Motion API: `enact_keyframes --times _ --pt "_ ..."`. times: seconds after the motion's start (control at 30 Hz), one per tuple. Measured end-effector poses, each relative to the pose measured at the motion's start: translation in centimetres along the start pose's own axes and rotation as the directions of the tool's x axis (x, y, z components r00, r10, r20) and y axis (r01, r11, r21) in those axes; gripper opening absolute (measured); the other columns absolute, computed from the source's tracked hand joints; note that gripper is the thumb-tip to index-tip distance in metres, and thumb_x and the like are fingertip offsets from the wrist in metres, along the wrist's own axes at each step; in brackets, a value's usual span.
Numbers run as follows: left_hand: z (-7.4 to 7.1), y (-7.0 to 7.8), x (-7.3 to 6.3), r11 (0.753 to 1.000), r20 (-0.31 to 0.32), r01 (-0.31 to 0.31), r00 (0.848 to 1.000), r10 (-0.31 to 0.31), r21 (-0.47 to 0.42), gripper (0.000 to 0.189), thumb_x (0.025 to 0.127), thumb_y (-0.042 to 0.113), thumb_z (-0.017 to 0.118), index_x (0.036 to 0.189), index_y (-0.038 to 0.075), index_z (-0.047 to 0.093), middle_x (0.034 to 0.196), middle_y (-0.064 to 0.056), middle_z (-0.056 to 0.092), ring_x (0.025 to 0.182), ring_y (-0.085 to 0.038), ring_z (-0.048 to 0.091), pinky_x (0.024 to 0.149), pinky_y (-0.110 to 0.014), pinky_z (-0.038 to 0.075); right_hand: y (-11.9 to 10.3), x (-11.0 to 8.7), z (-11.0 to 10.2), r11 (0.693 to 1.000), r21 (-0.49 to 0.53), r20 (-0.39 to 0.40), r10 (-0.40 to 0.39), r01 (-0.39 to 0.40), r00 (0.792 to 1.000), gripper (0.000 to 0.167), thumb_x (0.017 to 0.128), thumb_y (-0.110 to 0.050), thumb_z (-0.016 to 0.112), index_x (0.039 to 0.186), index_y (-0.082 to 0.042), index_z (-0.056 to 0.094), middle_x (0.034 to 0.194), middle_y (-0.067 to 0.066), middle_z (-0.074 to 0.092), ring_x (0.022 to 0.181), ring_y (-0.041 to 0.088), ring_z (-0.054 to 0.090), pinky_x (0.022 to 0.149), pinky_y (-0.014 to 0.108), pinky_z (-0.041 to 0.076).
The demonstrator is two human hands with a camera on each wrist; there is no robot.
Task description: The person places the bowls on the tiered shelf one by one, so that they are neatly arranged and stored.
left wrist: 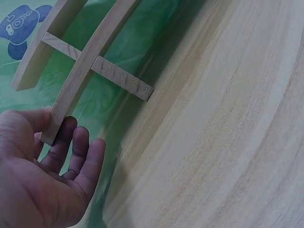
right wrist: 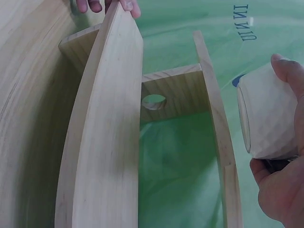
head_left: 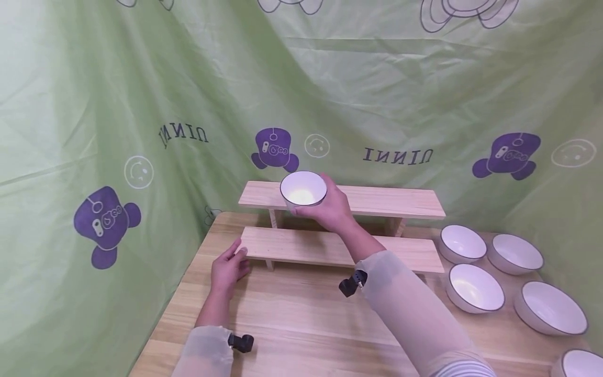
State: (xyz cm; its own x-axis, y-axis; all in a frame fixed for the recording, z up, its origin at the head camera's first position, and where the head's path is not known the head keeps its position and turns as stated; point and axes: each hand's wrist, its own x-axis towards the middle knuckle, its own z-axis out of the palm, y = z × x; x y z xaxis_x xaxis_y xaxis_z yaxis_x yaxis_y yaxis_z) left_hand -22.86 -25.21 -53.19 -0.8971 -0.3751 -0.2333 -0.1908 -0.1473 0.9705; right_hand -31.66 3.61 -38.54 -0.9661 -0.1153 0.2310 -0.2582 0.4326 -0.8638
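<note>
A white bowl (head_left: 303,187) with a dark rim is held by my right hand (head_left: 333,207), over the left part of the upper board (head_left: 391,201) of a two-step wooden shelf. In the right wrist view the bowl (right wrist: 268,114) shows a faceted outer wall, thumb on one side and fingers on the other. Whether its base touches the board is hidden. My left hand (head_left: 227,269) pinches the left end of the lower board (head_left: 292,245); the left wrist view shows thumb and index finger on either side of that end, the other fingers loosely bent.
Several more white bowls (head_left: 476,288) with dark rims stand on the wooden table (head_left: 301,324) to the right of the shelf, one (head_left: 581,364) cut off by the frame's corner. A green printed cloth (head_left: 188,78) hangs behind and along both sides.
</note>
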Motion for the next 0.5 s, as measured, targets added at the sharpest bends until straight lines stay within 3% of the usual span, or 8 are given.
enact_keyframes --times 0.23,0.5 --pt "-0.1 0.1 -0.2 1.000 -0.009 -0.007 1.000 0.007 0.006 0.057 0.095 0.029 0.079 0.147 0.025 0.060 0.116 -0.011 0.065 0.089 -0.019 0.069 0.085 -0.041 0.065 -0.1 0.7 0.6 1.000 0.011 -0.005 0.027 -0.027 1.000 0.127 0.057 -0.044 0.102 0.161 -0.018 0.033 0.150 0.014 0.052 0.135 0.032 0.050 0.116 0.048 0.043" --pt "0.0 0.2 -0.2 1.000 0.009 -0.002 1.000 0.002 -0.002 0.057 0.095 0.029 0.079 0.148 0.025 0.059 0.128 -0.012 0.062 0.087 -0.018 0.068 0.085 -0.040 0.065 0.2 1.3 1.3 0.999 0.020 -0.007 0.032 -0.032 0.999 0.126 0.057 -0.042 0.102 0.159 -0.016 0.034 0.147 0.014 0.054 0.133 0.031 0.053 0.115 0.045 0.044"
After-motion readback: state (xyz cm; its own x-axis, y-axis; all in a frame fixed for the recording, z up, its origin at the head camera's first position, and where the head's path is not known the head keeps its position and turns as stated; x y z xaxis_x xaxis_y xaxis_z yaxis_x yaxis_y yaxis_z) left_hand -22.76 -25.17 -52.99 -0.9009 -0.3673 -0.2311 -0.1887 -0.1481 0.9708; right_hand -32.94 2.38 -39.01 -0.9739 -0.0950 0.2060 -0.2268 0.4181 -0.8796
